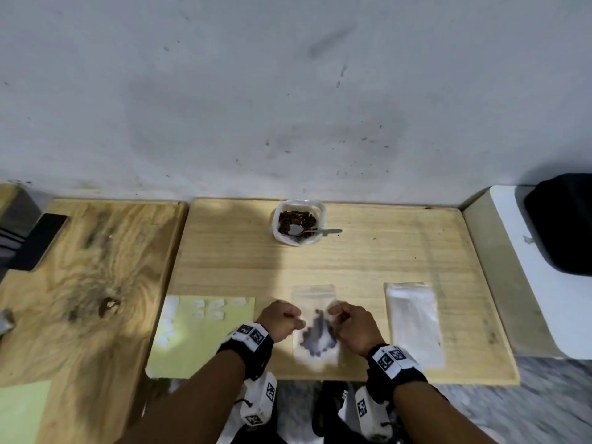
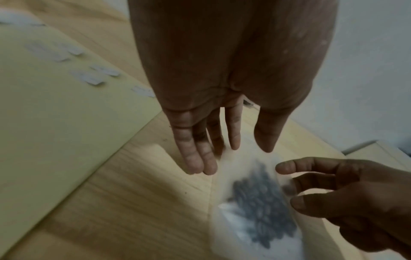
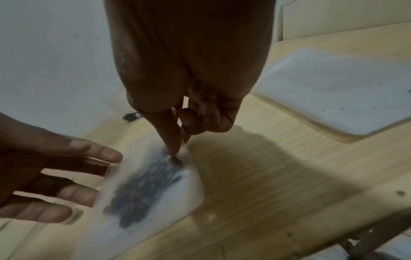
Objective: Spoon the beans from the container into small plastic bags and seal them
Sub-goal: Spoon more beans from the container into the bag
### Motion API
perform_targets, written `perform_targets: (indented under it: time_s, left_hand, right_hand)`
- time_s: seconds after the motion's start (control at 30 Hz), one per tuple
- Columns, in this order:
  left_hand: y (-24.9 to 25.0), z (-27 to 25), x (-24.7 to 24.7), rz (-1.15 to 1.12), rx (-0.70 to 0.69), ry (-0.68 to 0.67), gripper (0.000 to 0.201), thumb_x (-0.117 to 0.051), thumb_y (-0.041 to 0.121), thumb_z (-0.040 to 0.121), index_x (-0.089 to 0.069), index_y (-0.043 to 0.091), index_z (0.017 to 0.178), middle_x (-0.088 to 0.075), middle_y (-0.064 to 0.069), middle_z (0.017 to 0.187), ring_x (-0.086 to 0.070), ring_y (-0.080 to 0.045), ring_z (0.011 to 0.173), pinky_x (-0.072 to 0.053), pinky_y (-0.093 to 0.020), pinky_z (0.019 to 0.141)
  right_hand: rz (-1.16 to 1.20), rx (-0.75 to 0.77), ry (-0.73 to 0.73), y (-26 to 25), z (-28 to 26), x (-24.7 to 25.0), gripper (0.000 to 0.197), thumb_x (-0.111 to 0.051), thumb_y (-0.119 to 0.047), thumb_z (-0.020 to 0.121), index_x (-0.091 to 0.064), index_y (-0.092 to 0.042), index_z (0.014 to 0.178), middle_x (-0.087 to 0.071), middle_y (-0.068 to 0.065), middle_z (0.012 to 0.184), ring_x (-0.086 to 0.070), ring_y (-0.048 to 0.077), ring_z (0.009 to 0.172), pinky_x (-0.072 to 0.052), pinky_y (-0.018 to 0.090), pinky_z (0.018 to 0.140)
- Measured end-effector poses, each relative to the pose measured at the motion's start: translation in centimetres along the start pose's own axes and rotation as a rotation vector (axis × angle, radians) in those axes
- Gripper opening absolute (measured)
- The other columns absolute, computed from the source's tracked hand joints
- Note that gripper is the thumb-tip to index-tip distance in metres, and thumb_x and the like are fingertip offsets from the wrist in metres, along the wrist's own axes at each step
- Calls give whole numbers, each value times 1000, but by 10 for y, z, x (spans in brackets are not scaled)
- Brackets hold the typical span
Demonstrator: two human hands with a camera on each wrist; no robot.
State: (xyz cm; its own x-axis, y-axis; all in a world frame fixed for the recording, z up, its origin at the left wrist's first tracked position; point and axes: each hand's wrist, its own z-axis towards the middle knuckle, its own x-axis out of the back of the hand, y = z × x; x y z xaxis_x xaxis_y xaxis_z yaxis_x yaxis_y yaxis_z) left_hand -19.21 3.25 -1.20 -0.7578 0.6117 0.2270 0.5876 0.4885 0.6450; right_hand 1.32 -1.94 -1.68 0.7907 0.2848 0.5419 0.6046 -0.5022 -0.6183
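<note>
A small clear plastic bag [image 1: 315,331] holding dark beans lies flat near the table's front edge, blurred in both wrist views. My left hand [image 1: 295,319] is at the bag's left edge with straight, spread fingers [image 2: 200,158] that touch it. My right hand [image 1: 334,315] pinches the bag's right edge [image 3: 189,168] between thumb [image 3: 171,139] and forefinger, the other fingers curled. At the back of the table, by the wall, stands the white container [image 1: 278,233] of brown beans, with a metal spoon [image 1: 317,232] lying in it, handle to the right.
A stack of empty clear bags [image 1: 413,322] lies to the right of my hands. Left of them is a pale green sheet [image 1: 205,341] with several small white stickers. A second wooden board [image 1: 80,283] with a dark phone [image 1: 38,241] adjoins on the left.
</note>
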Motion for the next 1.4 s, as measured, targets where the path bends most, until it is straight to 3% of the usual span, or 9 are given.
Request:
perform_targets:
  time_s: [0.2,0.37,0.5,0.63,0.77,1.0,1.1,1.23,1.4]
  left_hand:
    - [12,-6,9,556,-52,33,44,-59,41,92,-57,17,129,-52,-5,138,-50,-26,126,-40,-30,101]
    - [43,-10,-12,484,-212,125,32,-61,35,91,-62,19,119,-62,-3,122,-58,-23,114,-45,-30,95]
    - [78,3,-56,340,-197,-3,32,-64,31,90,-66,14,117,-67,-6,115,-64,-23,105,-50,-30,89]
    - [100,24,-104,30,-24,-132,17,-67,27,89,-66,16,101,-64,-4,100,-64,-21,77,-48,-25,58]
    - [122,37,-139,-260,140,-119,19,-65,25,91,-64,13,105,-56,-7,100,-57,-21,71,-44,-30,65]
    - [132,54,-172,-152,112,-21,14,-68,29,88,-65,20,97,-61,-14,126,-61,-29,96,-45,-27,61]
    - [133,56,-172,-127,112,-20,20,-68,30,89,-65,18,104,-61,-13,126,-61,-33,110,-49,-31,68]
    - [132,57,-171,-116,112,-32,25,-67,29,89,-65,17,111,-61,-12,127,-60,-34,114,-48,-32,69]
    - [130,50,-165,-93,-72,18,10,-70,22,83,-69,31,86,-67,-6,112,-63,-28,101,-48,-32,78]
  right_hand:
    - [16,38,15,6,-5,14,38,-69,-3,75,-67,-37,92,-69,-12,97,-67,11,92,-49,17,80]
    - [123,-14,248,27,-17,52,33,-75,-8,76,-63,-38,70,-66,-23,80,-63,7,82,-46,17,76]
    - [182,-157,455,59,-25,86,19,-70,-15,83,-71,-30,95,-70,-5,101,-62,16,91,-43,25,80]
    - [111,-313,492,98,-22,111,48,-76,-32,81,-61,-21,125,-59,10,125,-62,32,108,-52,37,86]
    - [49,-405,346,127,-17,121,85,-80,-58,70,-50,-17,137,-55,11,132,-59,32,117,-52,42,93]
    - [183,-341,370,140,-16,127,32,-87,-31,73,-63,-19,91,-66,-1,86,-63,26,89,-47,30,76]
    - [269,-330,423,146,-15,128,26,-87,-26,72,-67,-17,87,-70,4,89,-65,28,92,-50,32,80]
    - [307,-298,515,150,-21,132,19,-86,-27,73,-70,-22,82,-73,6,89,-66,27,87,-54,36,82]
    - [539,-163,540,134,-29,147,19,-73,-6,84,-67,-18,70,-62,-2,69,-55,16,68,-47,27,67]
